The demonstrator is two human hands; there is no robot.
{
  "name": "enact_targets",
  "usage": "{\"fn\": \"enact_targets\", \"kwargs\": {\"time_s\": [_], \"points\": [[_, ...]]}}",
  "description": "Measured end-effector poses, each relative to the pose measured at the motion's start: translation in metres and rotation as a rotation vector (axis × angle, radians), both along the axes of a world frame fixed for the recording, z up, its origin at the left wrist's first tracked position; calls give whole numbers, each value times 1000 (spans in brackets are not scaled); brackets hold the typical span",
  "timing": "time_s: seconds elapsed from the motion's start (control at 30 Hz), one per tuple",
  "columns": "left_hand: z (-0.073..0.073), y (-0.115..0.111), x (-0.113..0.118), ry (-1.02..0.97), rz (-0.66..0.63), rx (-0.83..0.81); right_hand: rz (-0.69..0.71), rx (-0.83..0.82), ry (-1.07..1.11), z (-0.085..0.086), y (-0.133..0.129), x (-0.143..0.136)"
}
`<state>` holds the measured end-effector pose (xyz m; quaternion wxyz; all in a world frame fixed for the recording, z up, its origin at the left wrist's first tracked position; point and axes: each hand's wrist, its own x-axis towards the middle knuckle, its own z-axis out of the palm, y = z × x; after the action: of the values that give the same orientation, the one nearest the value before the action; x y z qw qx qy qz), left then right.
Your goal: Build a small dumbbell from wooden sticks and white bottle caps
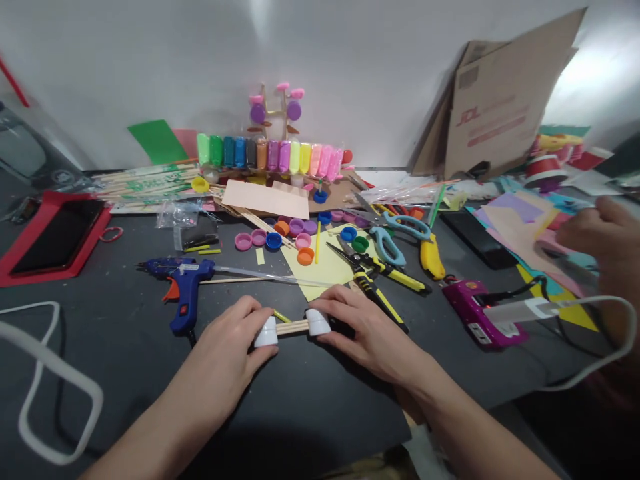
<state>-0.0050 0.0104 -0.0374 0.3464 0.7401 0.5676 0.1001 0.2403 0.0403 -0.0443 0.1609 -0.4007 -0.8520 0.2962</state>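
Low over the dark table, my left hand point(225, 341) pinches a white rounded cap-like piece point(267, 333) between thumb and fingers. My right hand point(364, 327) grips a similar white piece point(319, 322). Thin wooden sticks point(293, 327) run side by side between the two white pieces, joining them; their ends are hidden. A short yellow-green strip point(281, 316) lies just behind the sticks. Left of my left hand rests a blue glue gun point(186, 287) with a clear glue stick in its back. Yellow-and-black pliers point(375, 290) lie beyond my right hand.
Coloured bottle caps point(273, 241), blue-handled scissors point(389, 245) and packets of clay point(263, 155) lie behind my hands. A purple power strip point(475, 313) sits at right, near another person's blurred hand point(603, 243). Cardboard point(500, 110) leans on the wall. White cable point(37, 373) loops at left.
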Motion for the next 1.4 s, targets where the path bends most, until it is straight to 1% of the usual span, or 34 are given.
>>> {"fn": "enact_targets", "kwargs": {"time_s": [0.2, 0.4, 0.87, 1.4], "points": [[-1, 0, -1, 1, 15, -4, 26, 27, -30, -3, 1, 2], [0, 1, 0, 17, 11, -16, 34, 38, -42, -1, 0, 1], [-4, 0, 1, 46, 11, 25, 43, 76, -47, -2, 1, 1], [-6, 0, 2, 43, 3, 51, 55, 75, -41, -2, 1, 1]]}}
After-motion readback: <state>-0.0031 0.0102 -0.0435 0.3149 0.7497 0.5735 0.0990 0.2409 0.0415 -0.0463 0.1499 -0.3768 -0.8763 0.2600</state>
